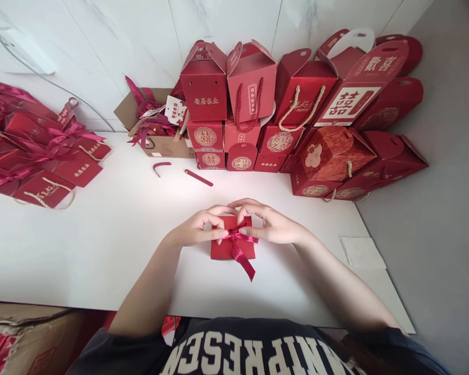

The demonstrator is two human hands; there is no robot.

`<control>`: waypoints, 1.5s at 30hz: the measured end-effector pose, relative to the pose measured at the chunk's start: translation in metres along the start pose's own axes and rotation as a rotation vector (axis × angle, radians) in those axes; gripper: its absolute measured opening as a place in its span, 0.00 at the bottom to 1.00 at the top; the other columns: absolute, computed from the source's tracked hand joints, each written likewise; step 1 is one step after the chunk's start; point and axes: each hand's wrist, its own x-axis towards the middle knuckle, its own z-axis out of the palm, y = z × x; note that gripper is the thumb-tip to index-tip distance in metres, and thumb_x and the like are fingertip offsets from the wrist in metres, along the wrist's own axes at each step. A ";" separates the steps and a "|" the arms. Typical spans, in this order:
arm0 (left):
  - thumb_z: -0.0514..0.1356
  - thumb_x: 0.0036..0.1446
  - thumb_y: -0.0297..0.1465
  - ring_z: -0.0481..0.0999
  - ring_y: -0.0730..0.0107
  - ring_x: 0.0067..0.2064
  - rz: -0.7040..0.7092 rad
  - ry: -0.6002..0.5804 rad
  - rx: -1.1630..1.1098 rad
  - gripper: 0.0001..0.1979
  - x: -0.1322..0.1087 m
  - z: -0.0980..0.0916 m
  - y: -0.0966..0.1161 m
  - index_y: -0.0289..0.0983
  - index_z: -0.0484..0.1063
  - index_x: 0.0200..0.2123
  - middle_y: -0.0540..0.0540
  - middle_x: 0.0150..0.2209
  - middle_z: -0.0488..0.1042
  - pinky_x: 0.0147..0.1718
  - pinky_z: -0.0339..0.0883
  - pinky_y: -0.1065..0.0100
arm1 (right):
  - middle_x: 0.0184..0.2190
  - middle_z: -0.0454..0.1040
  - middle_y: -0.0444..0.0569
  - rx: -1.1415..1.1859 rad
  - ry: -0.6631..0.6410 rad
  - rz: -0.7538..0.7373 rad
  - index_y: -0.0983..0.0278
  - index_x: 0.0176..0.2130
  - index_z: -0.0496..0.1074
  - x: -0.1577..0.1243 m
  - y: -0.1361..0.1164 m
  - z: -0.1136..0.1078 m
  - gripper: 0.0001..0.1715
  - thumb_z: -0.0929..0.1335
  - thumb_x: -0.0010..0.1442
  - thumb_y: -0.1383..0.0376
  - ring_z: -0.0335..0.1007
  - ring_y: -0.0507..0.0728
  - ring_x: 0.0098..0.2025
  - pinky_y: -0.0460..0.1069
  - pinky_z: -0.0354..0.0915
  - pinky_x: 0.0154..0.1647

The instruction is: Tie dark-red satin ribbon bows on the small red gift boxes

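A small red gift box (221, 251) lies on the white table right in front of me. Around its top runs a crimson satin ribbon (243, 261), knotted near the middle, with one tail hanging toward me. My left hand (203, 225) pinches the ribbon at the left of the knot between thumb and fingers. From the other side, my right hand (268, 224) pinches the ribbon just right of the knot. The fingertips of both hands come close together over the box's far edge. Part of the bow is hidden behind my fingers.
Stacked red gift boxes (242, 107) stand along the wall at the back and right. An open cardboard box (166, 147) holds ribbons. Ribboned red boxes (50, 151) crowd the far left. Two dark red strips (199, 177) lie beyond my hands. A carton (42, 341) stands at lower left.
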 end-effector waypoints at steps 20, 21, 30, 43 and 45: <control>0.66 0.52 0.39 0.68 0.54 0.59 -0.011 0.198 0.164 0.10 0.003 0.014 0.004 0.38 0.75 0.31 0.42 0.58 0.66 0.54 0.67 0.58 | 0.12 0.67 0.37 0.150 -0.070 0.603 0.62 0.36 0.67 -0.006 -0.017 0.000 0.24 0.58 0.66 0.46 0.54 0.48 0.11 0.44 0.55 0.15; 0.66 0.52 0.38 0.67 0.54 0.59 0.002 0.199 0.172 0.11 0.004 0.014 0.004 0.37 0.73 0.27 0.42 0.58 0.66 0.54 0.67 0.57 | 0.12 0.68 0.38 0.179 -0.088 0.622 0.62 0.35 0.66 -0.005 -0.018 0.002 0.23 0.60 0.65 0.46 0.55 0.48 0.10 0.44 0.55 0.14; 0.66 0.52 0.36 0.64 0.56 0.61 0.111 0.209 0.290 0.19 0.004 0.013 0.006 0.37 0.59 0.21 0.42 0.57 0.68 0.58 0.61 0.56 | 0.19 0.72 0.38 -0.132 -0.027 0.477 0.61 0.33 0.64 -0.010 -0.035 0.014 0.06 0.65 0.62 0.63 0.64 0.48 0.17 0.45 0.60 0.24; 0.65 0.54 0.38 0.67 0.58 0.60 0.035 0.241 0.270 0.09 0.004 0.017 0.004 0.39 0.71 0.32 0.43 0.56 0.67 0.57 0.62 0.58 | 0.25 0.72 0.40 0.019 0.110 0.351 0.60 0.37 0.63 -0.009 -0.024 0.002 0.12 0.62 0.67 0.54 0.66 0.50 0.23 0.46 0.62 0.29; 0.66 0.53 0.38 0.68 0.58 0.59 0.032 0.246 0.264 0.10 0.004 0.016 0.003 0.39 0.71 0.32 0.43 0.56 0.68 0.57 0.63 0.59 | 0.27 0.73 0.41 0.019 0.075 0.331 0.60 0.41 0.64 -0.010 -0.024 -0.003 0.12 0.62 0.67 0.54 0.67 0.50 0.24 0.46 0.63 0.29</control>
